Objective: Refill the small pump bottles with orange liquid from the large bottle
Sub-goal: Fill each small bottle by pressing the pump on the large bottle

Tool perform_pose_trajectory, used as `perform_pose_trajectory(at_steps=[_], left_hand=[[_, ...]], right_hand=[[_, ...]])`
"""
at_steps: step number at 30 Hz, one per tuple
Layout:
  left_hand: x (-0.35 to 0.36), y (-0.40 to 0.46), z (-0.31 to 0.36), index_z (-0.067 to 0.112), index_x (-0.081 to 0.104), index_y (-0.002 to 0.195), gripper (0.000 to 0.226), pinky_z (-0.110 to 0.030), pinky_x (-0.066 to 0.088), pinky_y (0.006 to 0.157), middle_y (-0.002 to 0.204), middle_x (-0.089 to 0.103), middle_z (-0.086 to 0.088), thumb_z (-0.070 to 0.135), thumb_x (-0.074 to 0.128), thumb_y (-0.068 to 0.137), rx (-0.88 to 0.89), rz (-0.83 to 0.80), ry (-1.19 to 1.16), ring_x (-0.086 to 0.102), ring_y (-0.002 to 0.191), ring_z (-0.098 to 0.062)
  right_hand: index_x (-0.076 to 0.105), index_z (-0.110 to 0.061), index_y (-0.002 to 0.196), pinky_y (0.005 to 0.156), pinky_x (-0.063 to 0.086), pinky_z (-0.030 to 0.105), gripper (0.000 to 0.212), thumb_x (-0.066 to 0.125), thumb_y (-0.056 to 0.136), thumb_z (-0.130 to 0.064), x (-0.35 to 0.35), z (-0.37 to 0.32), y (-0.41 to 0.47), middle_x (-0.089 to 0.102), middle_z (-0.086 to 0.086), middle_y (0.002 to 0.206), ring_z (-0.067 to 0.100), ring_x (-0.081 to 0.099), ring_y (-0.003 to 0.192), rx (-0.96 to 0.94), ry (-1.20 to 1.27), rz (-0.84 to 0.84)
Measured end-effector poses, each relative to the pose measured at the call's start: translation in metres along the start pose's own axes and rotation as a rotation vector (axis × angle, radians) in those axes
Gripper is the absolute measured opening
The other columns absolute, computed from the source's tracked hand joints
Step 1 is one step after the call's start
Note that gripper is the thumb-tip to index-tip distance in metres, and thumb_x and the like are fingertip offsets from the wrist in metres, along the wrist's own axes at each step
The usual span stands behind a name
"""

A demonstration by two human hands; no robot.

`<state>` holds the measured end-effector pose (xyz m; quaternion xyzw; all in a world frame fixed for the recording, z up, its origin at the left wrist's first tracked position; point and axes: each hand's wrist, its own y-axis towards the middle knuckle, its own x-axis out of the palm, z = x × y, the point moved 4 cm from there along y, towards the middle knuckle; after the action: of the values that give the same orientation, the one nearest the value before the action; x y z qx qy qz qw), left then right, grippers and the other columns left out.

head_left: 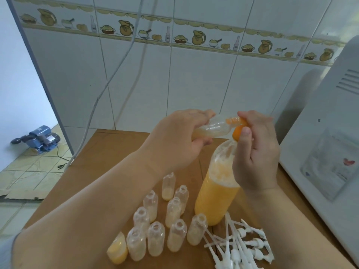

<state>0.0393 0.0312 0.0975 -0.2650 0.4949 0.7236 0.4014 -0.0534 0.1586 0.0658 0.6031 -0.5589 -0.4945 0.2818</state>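
The left hand point(175, 138) grips a small bottle point(213, 127) on its side above the table point(101, 152); the right hand point(256, 150) pinches an orange cap point(238, 133) over the large bottle point(217, 195). Likely still uncapping; pouring comes next, needing a steady aim.

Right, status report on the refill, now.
Left hand holds a small bottle tipped sideways. Right hand pinches an orange piece at its mouth. Large bottle upright below, open. Nothing blocking.

You're in a home kitchen: white wall tiles point(194, 84) carry a border point(174, 38) of jugs, pies and bowls, a white appliance point(330, 133) stands beside your brown worktop point(108, 152).
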Motion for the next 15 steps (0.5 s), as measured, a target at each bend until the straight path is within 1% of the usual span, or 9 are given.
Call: perform_pose_trajectory(at_steps=[2, 5, 9, 11, 13, 15], left_hand=[[-0.005, 0.001, 0.0, 0.026, 0.045, 0.138, 0.056, -0.015, 0.031, 0.093, 0.125, 0.059, 0.013, 0.033, 0.065, 0.086, 0.009, 0.026, 0.017, 0.05, 0.108, -0.005], [-0.012, 0.001, 0.004, 0.026, 0.047, 0.137, 0.055, -0.016, 0.031, 0.093, 0.122, 0.06, 0.013, 0.032, 0.065, 0.086, 0.013, 0.066, 0.003, 0.05, 0.11, -0.006], [-0.004, -0.001, 0.004, 0.025, 0.046, 0.138, 0.056, -0.023, 0.035, 0.104, 0.127, 0.058, 0.012, 0.031, 0.065, 0.086, 0.006, 0.044, -0.047, 0.048, 0.121, -0.007], [0.001, -0.003, 0.002, 0.024, 0.046, 0.138, 0.056, -0.022, 0.033, 0.104, 0.128, 0.058, 0.012, 0.031, 0.065, 0.086, -0.018, 0.014, -0.048, 0.048, 0.122, -0.007], [0.001, -0.003, 0.001, 0.026, 0.045, 0.139, 0.056, -0.02, 0.034, 0.099, 0.127, 0.058, 0.013, 0.032, 0.065, 0.086, -0.029, -0.002, -0.041, 0.05, 0.113, -0.006], [-0.004, -0.003, 0.002, 0.027, 0.044, 0.139, 0.056, -0.018, 0.034, 0.093, 0.125, 0.058, 0.013, 0.034, 0.064, 0.087, -0.015, 0.01, -0.011, 0.049, 0.097, -0.002]], right_hand=[[0.059, -0.001, 0.116, 0.095, 0.041, 0.058, 0.041, 0.03, 0.096, -0.023, -0.003, -0.005, 0.007, 0.055, 0.001, 0.109, 0.017, 0.051, 0.109, 0.0, -0.004, -0.031], [0.06, -0.002, 0.116, 0.097, 0.04, 0.057, 0.043, 0.028, 0.097, -0.024, -0.01, -0.011, 0.012, 0.05, -0.006, 0.11, 0.016, 0.05, 0.111, -0.016, 0.018, 0.015], [0.06, 0.004, 0.111, 0.091, 0.042, 0.059, 0.039, 0.03, 0.095, -0.015, -0.004, -0.006, 0.001, 0.051, -0.002, 0.108, 0.02, 0.053, 0.106, -0.041, 0.026, 0.084], [0.061, 0.004, 0.11, 0.091, 0.043, 0.06, 0.038, 0.031, 0.094, -0.014, -0.001, -0.002, -0.003, 0.052, -0.001, 0.107, 0.019, 0.053, 0.105, -0.022, 0.022, 0.071], [0.061, 0.002, 0.112, 0.092, 0.043, 0.058, 0.039, 0.031, 0.095, -0.016, -0.001, -0.002, -0.001, 0.05, -0.004, 0.108, 0.018, 0.053, 0.106, -0.017, 0.025, 0.035], [0.061, 0.0, 0.113, 0.095, 0.042, 0.057, 0.041, 0.029, 0.096, -0.02, -0.004, -0.006, 0.005, 0.051, -0.006, 0.108, 0.015, 0.052, 0.109, -0.006, 0.033, 0.008]])
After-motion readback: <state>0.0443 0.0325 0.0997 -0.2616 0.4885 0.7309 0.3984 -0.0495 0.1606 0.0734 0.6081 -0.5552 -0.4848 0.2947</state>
